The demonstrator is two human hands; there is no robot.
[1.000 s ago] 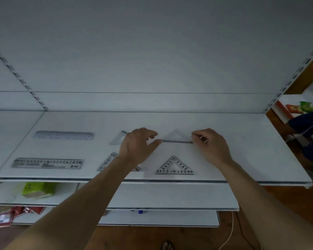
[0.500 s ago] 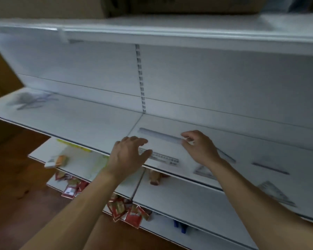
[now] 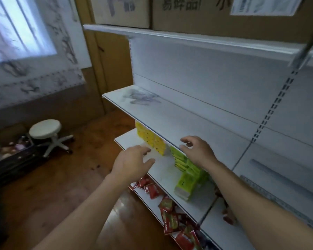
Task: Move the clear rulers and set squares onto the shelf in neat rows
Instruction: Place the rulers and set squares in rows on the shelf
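One white shelving unit [image 3: 197, 83] is seen filling the right half of the view, with brown cardboard boxes [image 3: 215, 13] stacked on its top board. A wooden floor [image 3: 43, 186] is spread out to the left.

Two bare forearms are stretched forward from the near edge. The left hand [image 3: 132, 163] is held palm down over the lower shelf [image 3: 163, 170], its fingers loosely spread and slightly bent, and nothing is gripped in it. The right hand [image 3: 197, 152] is raised a little higher, at the front edge of the middle shelf [image 3: 170, 121], with its fingers likewise relaxed and parted and nothing held.

On the right section of the middle shelf, two long clear rulers are laid side by side and parallel. The far ruler [image 3: 285, 181] looks like a plain pale strip, while fine scale marks can be made out along the near ruler [image 3: 278, 200]. At the far left end of the same shelf, well apart from both hands, a heap of clear pieces [image 3: 141, 97] is left in a jumble; it is too blurred for single pieces to be told apart.

A round white stool [image 3: 45, 130] is placed on the floor at the left. Yellow packs [image 3: 150, 139] and green packs [image 3: 186, 170] are lined up on the lower shelf, and red sachets [image 3: 170, 213] are scattered on the board beneath.
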